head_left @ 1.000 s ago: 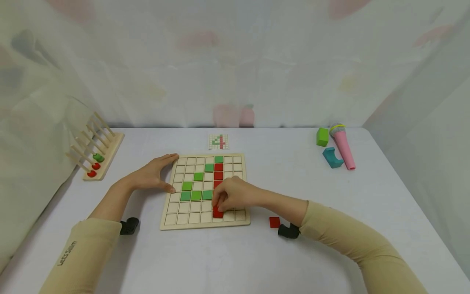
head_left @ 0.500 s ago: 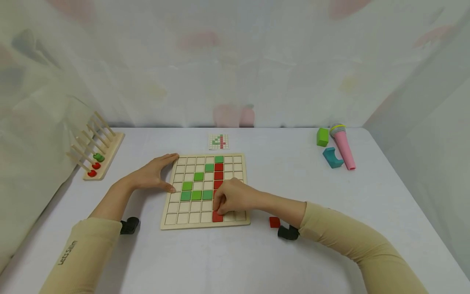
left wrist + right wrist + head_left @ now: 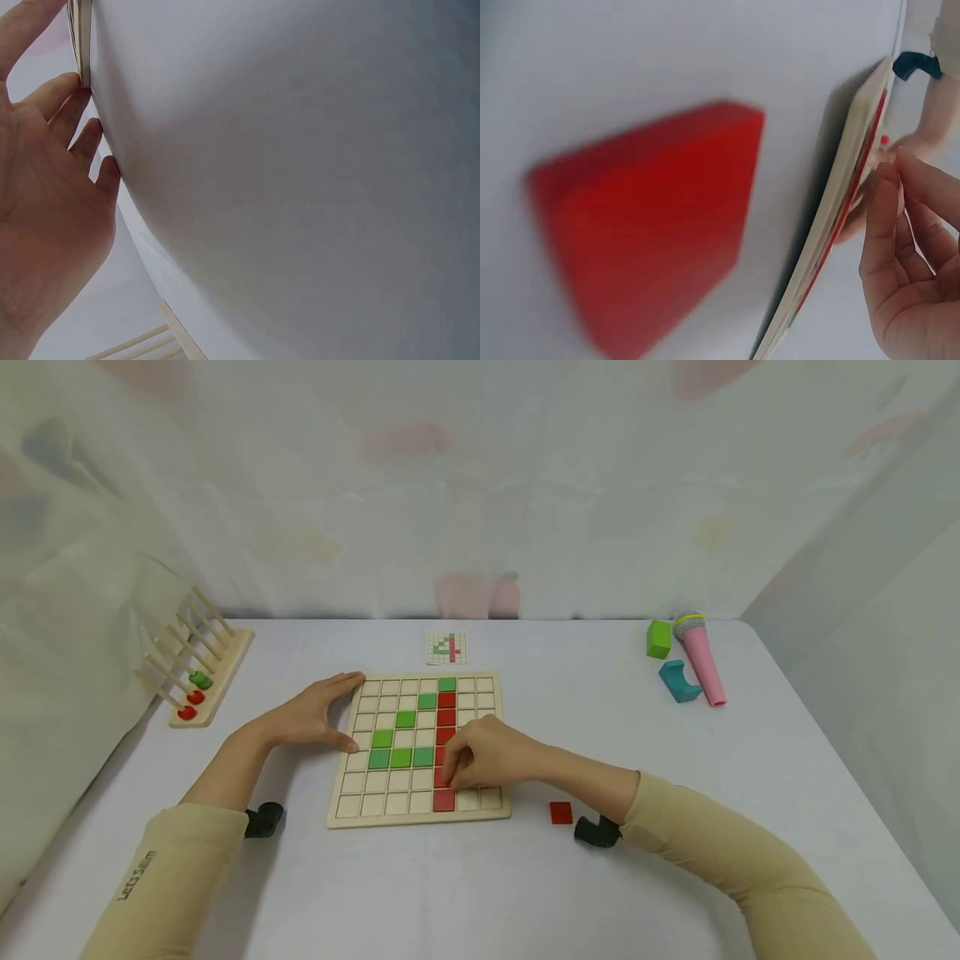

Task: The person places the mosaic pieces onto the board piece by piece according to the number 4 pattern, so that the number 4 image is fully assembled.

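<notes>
My left hand [image 3: 307, 714] rests at the left edge of the wooden grid board [image 3: 352, 822], thumb and fingers spread along its rim. In the left wrist view, its fingertips touch the board's edge [image 3: 85, 45]. Over the red column hangs my right hand [image 3: 491, 752], fingers curled, thumb and index tips together with nothing visible between them. Below its fingertips a red tile [image 3: 444, 800] lies in the bottom row. Green tiles [image 3: 401, 758] form a diagonal and a row to the left. A loose red tile [image 3: 561, 812] lies right of the board, large in the right wrist view [image 3: 660, 232].
A small pattern card [image 3: 447, 648] lies behind the board. At the left stands a peg rack [image 3: 217, 677] with red and green beads. Back right are a green block [image 3: 659, 639], a teal curved block [image 3: 679, 682] and a pink toy microphone [image 3: 703, 664].
My right hand has let go of the red tile, now lying flat in the bottom cell, and has lifted slightly up and right. My left hand stays in place.
</notes>
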Demonstrator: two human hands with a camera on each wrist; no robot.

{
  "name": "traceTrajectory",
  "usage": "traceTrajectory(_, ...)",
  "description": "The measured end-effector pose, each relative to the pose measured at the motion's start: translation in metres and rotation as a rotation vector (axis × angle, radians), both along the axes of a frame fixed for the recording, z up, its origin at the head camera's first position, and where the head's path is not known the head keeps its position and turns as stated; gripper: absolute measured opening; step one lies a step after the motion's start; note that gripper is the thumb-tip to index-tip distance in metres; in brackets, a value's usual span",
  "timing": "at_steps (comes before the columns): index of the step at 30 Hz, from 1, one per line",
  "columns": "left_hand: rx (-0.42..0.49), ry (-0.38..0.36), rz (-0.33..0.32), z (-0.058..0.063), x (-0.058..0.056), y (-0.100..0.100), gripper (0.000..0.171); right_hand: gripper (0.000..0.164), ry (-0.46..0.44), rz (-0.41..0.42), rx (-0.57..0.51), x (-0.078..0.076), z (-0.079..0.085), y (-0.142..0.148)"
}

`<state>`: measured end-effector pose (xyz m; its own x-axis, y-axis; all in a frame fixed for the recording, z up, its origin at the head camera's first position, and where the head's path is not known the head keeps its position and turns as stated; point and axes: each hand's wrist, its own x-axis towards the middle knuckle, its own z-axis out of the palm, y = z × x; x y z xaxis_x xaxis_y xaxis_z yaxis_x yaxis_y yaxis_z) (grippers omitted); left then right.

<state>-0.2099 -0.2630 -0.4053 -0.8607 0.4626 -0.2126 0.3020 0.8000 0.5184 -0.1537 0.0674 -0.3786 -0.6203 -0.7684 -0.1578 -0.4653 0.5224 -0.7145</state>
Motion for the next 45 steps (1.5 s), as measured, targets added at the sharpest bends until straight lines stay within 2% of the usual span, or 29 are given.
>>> traceTrajectory(5, -0.007, 0.006, -0.003, 0.001, 0.0, 0.001, 0.12, 0.005, 0.009, -0.027, -0.002, -0.006, 0.001, 0.019)
traceTrajectory(12, 0.006, -0.005, -0.006, 0.003, 0.0, 0.003, 0.12, 0.006, -0.034, -0.071, -0.001, -0.015, -0.002, 0.049)
traceTrajectory(21, 0.007, -0.004, -0.001, 0.002, 0.001, 0.001, 0.12, 0.011, -0.081, 0.037, 0.051, -0.023, -0.006, 0.092)
traceTrajectory(30, 0.004, -0.006, 0.005, 0.003, 0.002, 0.0, 0.121, 0.025, -0.238, 0.156, 0.078, -0.021, -0.003, 0.119)
traceTrajectory(40, 0.005, -0.002, 0.004, 0.001, 0.0, 0.0, 0.121, 0.038, -0.193, 0.29, 0.105, -0.019, -0.01, 0.12)
traceTrajectory(45, 0.009, -0.003, 0.003, 0.001, 0.0, 0.0, 0.121, 0.039, -0.177, 0.309, 0.148, -0.018, -0.011, 0.117)
